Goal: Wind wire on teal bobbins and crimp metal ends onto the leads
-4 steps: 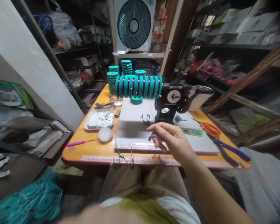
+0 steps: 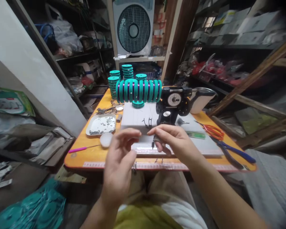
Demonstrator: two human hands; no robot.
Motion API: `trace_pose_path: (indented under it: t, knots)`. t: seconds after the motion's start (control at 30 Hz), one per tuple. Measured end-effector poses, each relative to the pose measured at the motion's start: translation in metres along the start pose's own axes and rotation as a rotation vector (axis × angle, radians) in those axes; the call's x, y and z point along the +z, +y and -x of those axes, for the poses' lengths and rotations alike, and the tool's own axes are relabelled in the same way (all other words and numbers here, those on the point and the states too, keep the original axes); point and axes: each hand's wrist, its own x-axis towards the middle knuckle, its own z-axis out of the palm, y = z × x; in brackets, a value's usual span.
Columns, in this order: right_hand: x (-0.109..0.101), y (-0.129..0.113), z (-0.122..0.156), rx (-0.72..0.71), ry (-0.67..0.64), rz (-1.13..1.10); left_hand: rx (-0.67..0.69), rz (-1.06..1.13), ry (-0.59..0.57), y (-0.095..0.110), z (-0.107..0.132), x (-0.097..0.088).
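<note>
My right hand is closed over the board, gripping a small dark grey piece with a narrow black end pointing down. Fingers hide most of that piece. To its left, my left hand is raised with thumb and fingers apart and nothing between them. Just beyond the hands, several thin black bits lie on the pale board. Behind them a row of teal spools wound with purple line sits on the shaft of a black winding device.
A white tray of small metal parts and a round white lid are on the left. A pink-handled needle tool lies nearby. On the right are orange-handled scissors and blue-handled pliers. Teal spools stand stacked behind.
My left hand has risen from the bottom edge to over the table's front, near my right hand. My right hand keeps its hold on the dark grey piece.
</note>
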Motion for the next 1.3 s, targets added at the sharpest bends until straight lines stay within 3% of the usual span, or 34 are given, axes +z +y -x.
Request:
trace_pose_path:
  t: [0.13, 0.23, 0.33, 0.5, 0.57, 0.67, 0.87, 1.07, 1.3]
  knots:
    - [0.001, -0.013, -0.002, 0.016, -0.079, 0.081, -0.129, -0.020, -0.209, -0.024, -0.025, 0.019]
    - [0.002, -0.017, -0.003, 0.088, -0.088, 0.095, -0.148, -0.053, -0.281, -0.031, -0.024, 0.023]
    - [-0.001, -0.014, -0.007, 0.178, -0.132, -0.042, -0.192, 0.002, -0.304, -0.032, -0.013, 0.024]
    - [-0.008, 0.006, -0.016, 0.400, -0.398, -0.428, -0.409, 0.585, -0.343, -0.038, 0.012, 0.028]
    - [-0.006, 0.014, -0.017, 0.444, -0.431, -0.487, -0.505, 0.776, -0.337, -0.040, 0.020, 0.027]
    - [0.003, 0.022, -0.014, 0.462, -0.382, -0.497, -0.597, 0.875, -0.317, -0.039, 0.030, 0.021]
    - [0.019, 0.029, -0.008, 0.433, -0.255, -0.441, -0.714, 0.793, -0.287, -0.036, 0.051, 0.007]
    - [0.015, 0.033, -0.006, 0.419, -0.159, -0.384, -0.877, 0.743, -0.297, -0.043, 0.080, -0.002]
    - [0.012, 0.036, -0.005, 0.417, -0.180, -0.426, -0.971, 0.806, -0.276, -0.043, 0.101, -0.009]
